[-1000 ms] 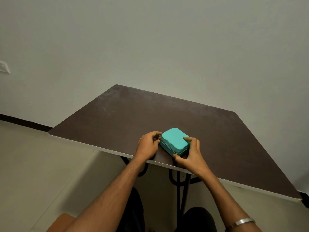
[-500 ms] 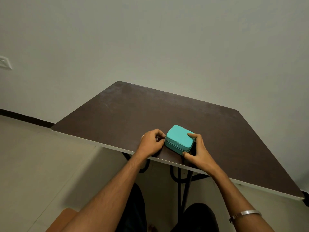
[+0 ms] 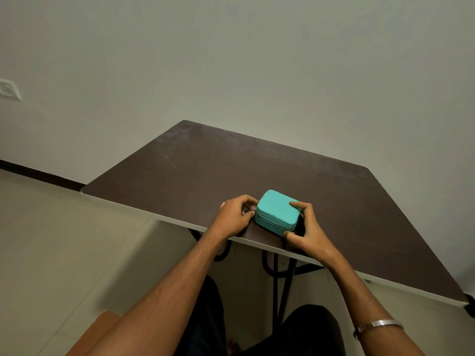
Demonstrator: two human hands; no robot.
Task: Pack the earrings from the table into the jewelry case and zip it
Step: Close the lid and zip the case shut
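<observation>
Jewelry case [image 3: 277,211], closed, sits on tabletop [image 3: 180,170] between both hands. Right hand [image 3: 307,232] clamps its corner; left hand [image 3: 235,218] pinches the zip pull. Likely light, semi-rigid; brace the body, pull the tab.

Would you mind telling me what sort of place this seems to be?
Probably a plain, sparsely furnished room in a home or office: a bare grey wall with a wall socket, a dark brown table on black metal legs, and a pale floor.

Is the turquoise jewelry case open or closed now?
Closed: the jewelry case lid lies flat on its base. Whether the zip is fully shut cannot be told; the left hand covers that corner.
</observation>
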